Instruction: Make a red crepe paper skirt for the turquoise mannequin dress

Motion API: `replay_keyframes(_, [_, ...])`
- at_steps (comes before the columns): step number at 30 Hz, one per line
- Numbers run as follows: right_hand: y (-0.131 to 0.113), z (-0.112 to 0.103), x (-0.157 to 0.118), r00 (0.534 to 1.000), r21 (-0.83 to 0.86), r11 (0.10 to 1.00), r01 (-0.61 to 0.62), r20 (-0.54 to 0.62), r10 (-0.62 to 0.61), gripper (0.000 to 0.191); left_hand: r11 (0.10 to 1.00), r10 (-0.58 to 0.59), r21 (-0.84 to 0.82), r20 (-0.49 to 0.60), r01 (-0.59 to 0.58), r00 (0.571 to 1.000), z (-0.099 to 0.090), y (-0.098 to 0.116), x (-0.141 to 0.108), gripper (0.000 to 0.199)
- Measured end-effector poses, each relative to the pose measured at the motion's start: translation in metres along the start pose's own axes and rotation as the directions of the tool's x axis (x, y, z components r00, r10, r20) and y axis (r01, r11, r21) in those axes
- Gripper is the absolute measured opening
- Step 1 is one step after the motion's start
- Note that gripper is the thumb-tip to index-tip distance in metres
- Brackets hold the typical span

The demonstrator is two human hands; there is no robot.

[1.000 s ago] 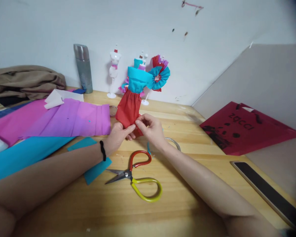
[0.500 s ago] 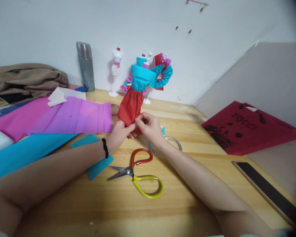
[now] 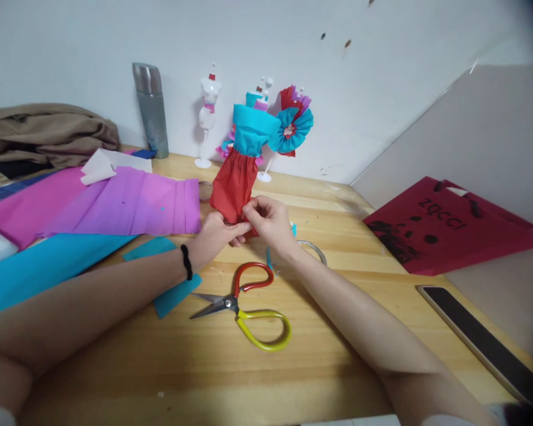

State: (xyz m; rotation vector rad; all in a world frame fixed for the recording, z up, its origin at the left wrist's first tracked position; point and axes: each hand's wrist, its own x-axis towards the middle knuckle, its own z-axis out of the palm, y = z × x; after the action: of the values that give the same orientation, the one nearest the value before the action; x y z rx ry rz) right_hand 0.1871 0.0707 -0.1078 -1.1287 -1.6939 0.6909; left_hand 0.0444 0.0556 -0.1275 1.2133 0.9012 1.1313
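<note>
A small paper dress with a blue top and a gathered red skirt (image 3: 234, 184) stands upright on a mini mannequin, leaning slightly. At the skirt's lower edge my left hand (image 3: 217, 234) is closed, thumb on the red paper and fingers beneath. My right hand (image 3: 269, 220) pinches the hem from the right with thumb and forefinger. The fingertips of both hands nearly meet there. Below them lie scissors (image 3: 244, 305) with one red and one yellow handle, blades parted. A blue paper piece (image 3: 173, 299) sits under my left wrist.
Purple crepe paper (image 3: 146, 201) and a blue sheet (image 3: 57, 260) spread at left. Behind stand a flask (image 3: 151, 112), a bare white mannequin (image 3: 210, 106) and a blue paper flower (image 3: 294, 131). A tape roll (image 3: 317, 251), red bag (image 3: 453, 228) and phone (image 3: 475, 337) are at right.
The whole view has shifted slightly, with most things a little higher and further left. Both hands keep their hold at the red hem, with only small finger movement.
</note>
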Motion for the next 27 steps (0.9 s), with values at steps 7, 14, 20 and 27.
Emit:
replay_keyframes(7, [-0.003, -0.002, -0.003, 0.999, 0.01, 1.0, 0.022, 0.031, -0.022, 0.024, 0.966, -0.066, -0.254, -0.079, 0.044, 0.995, -0.004, -0.001, -0.007, 0.034])
replay_keyframes(14, [-0.006, -0.009, -0.009, 0.994, -0.002, 0.998, 0.059, 0.091, -0.058, 0.031, 0.957, -0.08, -0.286, -0.143, 0.036, 0.987, -0.004, 0.0, -0.004, 0.027])
replay_keyframes(20, [0.002, -0.008, -0.016, 0.99, -0.147, 0.979, 0.139, 0.038, -0.135, 0.019, 0.963, -0.059, -0.268, -0.141, 0.019, 0.988, -0.005, -0.002, -0.003, 0.018])
replay_keyframes(27, [0.013, -0.002, -0.02, 0.975, -0.329, 0.918, 0.221, 0.036, -0.221, 0.007, 0.975, -0.02, -0.224, -0.061, 0.006, 0.998, -0.008, -0.003, -0.003, 0.018])
